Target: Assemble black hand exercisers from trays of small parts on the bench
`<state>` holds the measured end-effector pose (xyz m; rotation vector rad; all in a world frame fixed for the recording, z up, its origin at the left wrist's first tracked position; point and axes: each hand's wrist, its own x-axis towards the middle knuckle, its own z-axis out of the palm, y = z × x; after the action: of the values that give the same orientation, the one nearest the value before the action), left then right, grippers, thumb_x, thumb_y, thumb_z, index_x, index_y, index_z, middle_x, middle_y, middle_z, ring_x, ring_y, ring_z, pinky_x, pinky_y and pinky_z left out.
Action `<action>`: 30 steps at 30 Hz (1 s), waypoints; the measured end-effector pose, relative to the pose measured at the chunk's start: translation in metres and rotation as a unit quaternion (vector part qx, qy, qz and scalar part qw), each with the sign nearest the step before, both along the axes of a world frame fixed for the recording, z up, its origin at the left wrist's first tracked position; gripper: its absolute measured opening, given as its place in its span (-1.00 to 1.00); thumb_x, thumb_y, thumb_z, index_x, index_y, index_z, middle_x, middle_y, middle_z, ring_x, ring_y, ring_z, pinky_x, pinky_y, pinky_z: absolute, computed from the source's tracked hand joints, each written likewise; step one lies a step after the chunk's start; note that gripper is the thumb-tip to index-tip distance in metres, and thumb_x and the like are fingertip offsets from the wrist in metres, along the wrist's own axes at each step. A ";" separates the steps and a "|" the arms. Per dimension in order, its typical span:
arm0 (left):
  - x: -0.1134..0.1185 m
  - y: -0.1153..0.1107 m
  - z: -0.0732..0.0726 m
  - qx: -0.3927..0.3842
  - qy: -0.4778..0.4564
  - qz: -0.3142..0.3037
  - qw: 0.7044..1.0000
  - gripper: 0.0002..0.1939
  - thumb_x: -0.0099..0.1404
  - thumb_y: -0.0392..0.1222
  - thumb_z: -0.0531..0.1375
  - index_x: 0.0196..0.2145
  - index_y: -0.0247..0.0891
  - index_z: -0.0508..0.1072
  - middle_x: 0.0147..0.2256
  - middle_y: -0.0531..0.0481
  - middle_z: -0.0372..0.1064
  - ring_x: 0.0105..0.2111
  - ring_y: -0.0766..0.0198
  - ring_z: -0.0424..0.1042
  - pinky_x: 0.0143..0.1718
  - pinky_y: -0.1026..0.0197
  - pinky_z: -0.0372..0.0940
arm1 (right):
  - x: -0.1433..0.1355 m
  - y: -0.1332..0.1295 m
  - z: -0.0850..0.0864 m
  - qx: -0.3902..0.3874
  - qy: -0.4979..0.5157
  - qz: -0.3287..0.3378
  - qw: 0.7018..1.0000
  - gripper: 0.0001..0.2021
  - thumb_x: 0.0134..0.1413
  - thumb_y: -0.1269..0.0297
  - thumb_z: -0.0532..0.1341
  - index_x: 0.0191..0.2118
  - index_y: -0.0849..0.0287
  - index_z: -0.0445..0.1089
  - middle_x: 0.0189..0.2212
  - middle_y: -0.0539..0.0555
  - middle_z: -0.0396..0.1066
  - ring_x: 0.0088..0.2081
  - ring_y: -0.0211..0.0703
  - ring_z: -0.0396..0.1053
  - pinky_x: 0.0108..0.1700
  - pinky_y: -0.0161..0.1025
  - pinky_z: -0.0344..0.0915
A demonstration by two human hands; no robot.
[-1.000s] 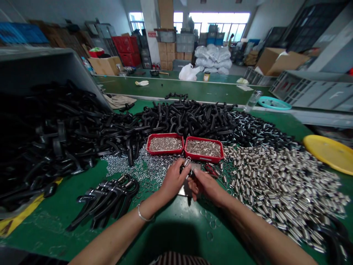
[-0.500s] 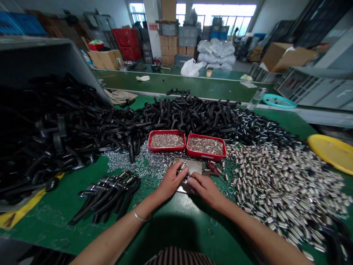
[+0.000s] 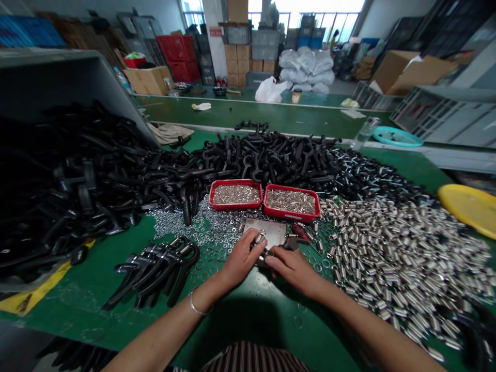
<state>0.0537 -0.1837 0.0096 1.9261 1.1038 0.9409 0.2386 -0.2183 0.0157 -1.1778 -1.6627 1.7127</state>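
Note:
My left hand is closed round a dark part with a metal spring showing above the fingers. Right beside it my right hand is closed, its fingertips meeting the same dark part; what they pinch is hidden. Both hands are over a small metal plate on the green table. A red-handled tool lies at the plate's right edge, near a black piece. To the left rests a bundle of black curved handles, some fitted with springs.
Two red trays of small metal parts stand behind the plate. Black handles are heaped beyond them. Loose springs cover the right side; small nuts lie left. A grey bin and a yellow lid flank the table.
Both hands stay together at the plate, with the right hand turned slightly. More of a black piece shows beside the right hand. The whole view has shifted slightly.

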 end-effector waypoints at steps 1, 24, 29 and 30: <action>0.000 -0.001 0.001 -0.011 -0.005 0.015 1.000 -0.81 0.46 -0.09 0.02 -0.23 -0.23 0.32 -0.29 -0.01 0.31 -0.25 0.23 0.32 -0.13 0.19 0.22 | -0.001 0.000 0.001 0.024 -0.009 -0.020 0.999 -0.55 0.30 -0.18 0.02 -0.28 0.15 0.32 -0.54 -0.04 0.35 -0.61 -0.34 0.15 -0.53 -0.36 0.08; 0.045 0.101 0.019 0.168 0.309 -0.107 0.930 -0.81 0.40 -0.11 0.12 -0.19 -0.25 0.45 -0.16 -0.11 0.39 -0.07 0.09 0.33 0.01 0.05 0.19 | 0.093 -0.042 -0.018 0.364 -0.427 -0.156 0.813 -0.65 0.39 0.16 0.01 0.10 0.17 0.40 -0.05 0.24 0.44 -0.05 0.03 0.38 0.03 0.01 0.33; 0.084 0.157 0.030 0.166 0.407 -0.079 0.895 -0.85 0.30 -0.35 0.14 -0.28 -0.36 0.53 -0.18 -0.27 0.47 -0.06 -0.01 0.41 -0.02 0.01 0.19 | 0.092 -0.086 -0.044 0.312 -0.430 -0.137 0.836 -0.60 0.29 0.16 0.14 0.16 0.21 0.32 -0.05 0.27 0.39 -0.06 0.10 0.40 -0.01 0.02 0.40; 0.090 0.164 0.027 0.156 0.420 -0.082 0.890 -0.87 0.26 -0.39 0.17 -0.33 -0.38 0.54 -0.23 -0.30 0.49 -0.10 -0.03 0.43 -0.03 0.01 0.19 | 0.090 -0.087 -0.047 0.304 -0.430 -0.139 0.839 -0.60 0.28 0.19 0.13 0.16 0.23 0.31 -0.06 0.28 0.39 -0.06 0.11 0.40 -0.01 0.03 0.40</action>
<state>0.1441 -0.0197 0.0369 2.7625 1.2561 0.1467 0.3286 -0.3049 -0.0314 -1.8352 -2.1228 0.3484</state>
